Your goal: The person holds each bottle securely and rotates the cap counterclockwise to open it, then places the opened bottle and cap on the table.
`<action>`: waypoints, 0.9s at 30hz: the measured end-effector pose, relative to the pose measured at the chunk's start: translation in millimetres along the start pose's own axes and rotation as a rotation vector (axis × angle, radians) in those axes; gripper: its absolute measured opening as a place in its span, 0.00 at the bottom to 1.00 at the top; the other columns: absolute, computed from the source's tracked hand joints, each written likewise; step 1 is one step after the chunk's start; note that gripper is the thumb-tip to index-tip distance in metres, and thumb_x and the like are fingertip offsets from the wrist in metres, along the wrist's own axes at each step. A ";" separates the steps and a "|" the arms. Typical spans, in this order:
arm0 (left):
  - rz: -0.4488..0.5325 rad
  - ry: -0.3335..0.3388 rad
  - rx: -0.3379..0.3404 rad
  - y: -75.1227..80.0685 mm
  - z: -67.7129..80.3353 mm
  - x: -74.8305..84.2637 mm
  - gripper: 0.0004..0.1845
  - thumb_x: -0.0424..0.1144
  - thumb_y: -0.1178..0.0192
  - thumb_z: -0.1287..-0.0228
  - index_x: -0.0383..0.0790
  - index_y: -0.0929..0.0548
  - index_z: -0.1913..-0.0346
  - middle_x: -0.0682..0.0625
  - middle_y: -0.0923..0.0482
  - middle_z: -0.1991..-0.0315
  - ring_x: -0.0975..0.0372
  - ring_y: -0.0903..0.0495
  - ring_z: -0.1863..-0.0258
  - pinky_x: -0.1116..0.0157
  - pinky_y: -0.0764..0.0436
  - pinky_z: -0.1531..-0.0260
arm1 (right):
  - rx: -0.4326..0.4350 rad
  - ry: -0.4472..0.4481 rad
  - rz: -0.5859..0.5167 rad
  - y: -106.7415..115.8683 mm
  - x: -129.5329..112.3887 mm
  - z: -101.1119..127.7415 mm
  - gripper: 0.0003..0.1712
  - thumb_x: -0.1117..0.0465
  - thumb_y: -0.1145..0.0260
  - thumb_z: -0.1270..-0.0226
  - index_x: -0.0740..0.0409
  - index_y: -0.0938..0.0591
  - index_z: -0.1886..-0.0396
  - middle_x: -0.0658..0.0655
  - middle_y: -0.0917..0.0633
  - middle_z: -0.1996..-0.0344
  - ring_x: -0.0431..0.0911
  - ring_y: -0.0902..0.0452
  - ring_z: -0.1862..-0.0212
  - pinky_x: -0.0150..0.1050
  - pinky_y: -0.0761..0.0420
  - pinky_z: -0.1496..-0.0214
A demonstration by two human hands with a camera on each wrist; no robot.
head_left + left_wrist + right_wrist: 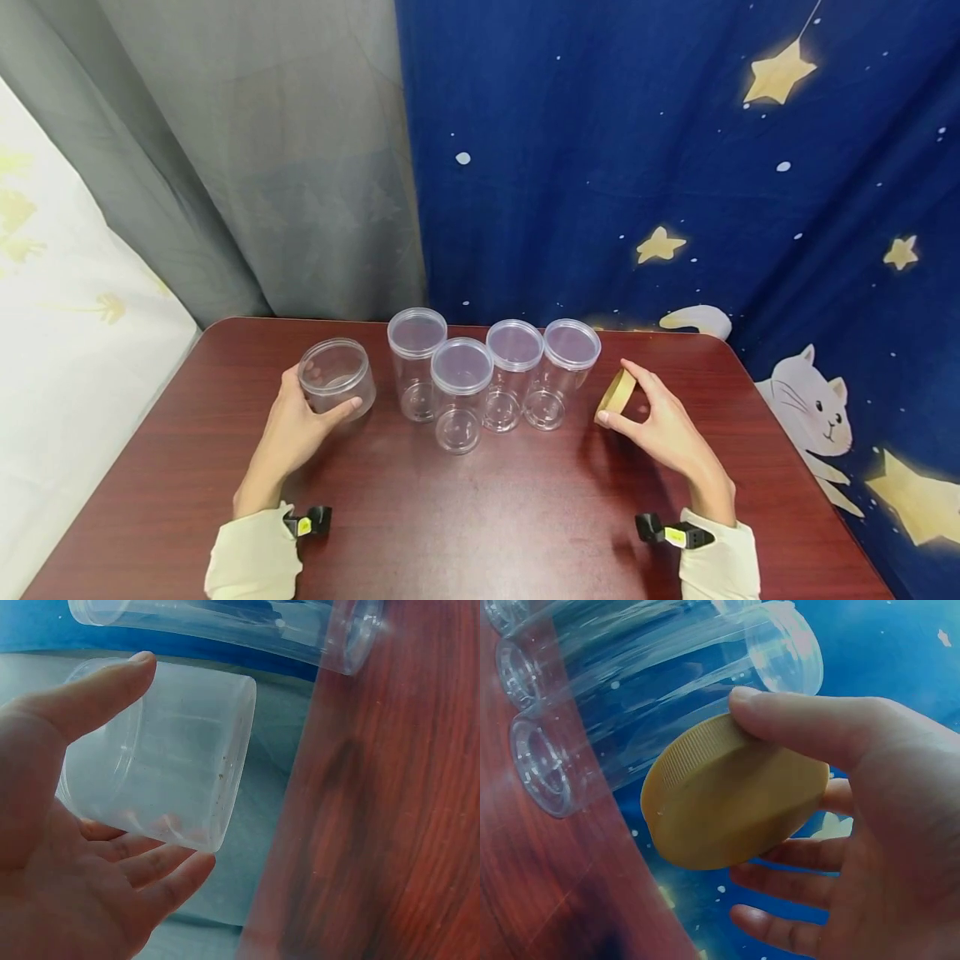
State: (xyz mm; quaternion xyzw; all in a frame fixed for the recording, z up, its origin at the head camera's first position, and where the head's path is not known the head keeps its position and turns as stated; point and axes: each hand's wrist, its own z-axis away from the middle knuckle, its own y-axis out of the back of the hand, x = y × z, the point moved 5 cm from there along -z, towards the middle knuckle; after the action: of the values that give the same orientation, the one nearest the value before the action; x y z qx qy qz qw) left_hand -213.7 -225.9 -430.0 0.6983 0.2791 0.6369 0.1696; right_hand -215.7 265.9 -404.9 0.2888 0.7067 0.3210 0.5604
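Note:
At the left of the table, my left hand [296, 425] grips a wide, clear plastic jar [341, 383] with no lid on its rim. In the left wrist view the thumb lies on one side of the jar [180, 750] and the fingers on the other. On the right side, my right hand [667, 425] pinches a yellow screw lid [617, 395] by its edge, tilted up on its side. Ribs show along the rim of the lid [727, 802] in the right wrist view. Several tall clear jars with translucent lids stand between the hands, the foremost jar [460, 392] set nearer me.
The dark red wooden table [465, 533] has its back edge against a grey curtain [300, 167] and a blue star-patterned curtain [570, 167]. A white patterned cloth [60, 333] hangs at the left. The rightmost tall jar [558, 375] stands close to the yellow lid.

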 end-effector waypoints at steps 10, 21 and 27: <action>-0.002 0.031 0.069 -8.6 -3.9 -7.2 0.53 0.46 0.25 0.46 0.31 0.48 0.27 0.31 0.36 0.36 0.40 0.33 0.36 0.42 0.35 0.39 | 0.033 -0.058 -0.019 -7.2 14.9 -4.0 0.48 0.50 0.22 0.46 0.58 0.36 0.30 0.64 0.19 0.52 0.56 0.19 0.59 0.44 0.22 0.56; 0.055 0.081 0.162 -11.6 -4.3 -13.6 0.53 0.43 0.25 0.47 0.32 0.48 0.27 0.32 0.39 0.34 0.41 0.34 0.37 0.43 0.36 0.37 | 0.041 -0.085 -0.033 -15.4 31.4 -7.7 0.48 0.52 0.21 0.47 0.58 0.37 0.31 0.66 0.19 0.50 0.52 0.17 0.61 0.44 0.20 0.56; 0.063 0.093 0.177 -14.6 -5.9 -17.9 0.51 0.41 0.25 0.47 0.31 0.47 0.27 0.32 0.39 0.34 0.41 0.34 0.37 0.45 0.36 0.37 | 0.066 -0.102 -0.037 -20.9 39.2 -8.8 0.47 0.52 0.21 0.47 0.59 0.36 0.32 0.65 0.18 0.53 0.53 0.21 0.62 0.38 0.24 0.60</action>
State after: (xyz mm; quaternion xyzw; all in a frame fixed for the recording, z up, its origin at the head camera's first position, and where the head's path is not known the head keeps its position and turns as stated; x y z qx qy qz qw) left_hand -222.6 -225.9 -452.1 0.6888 0.3196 0.6465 0.0738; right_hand -233.4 281.8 -443.4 0.3100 0.6927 0.2721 0.5916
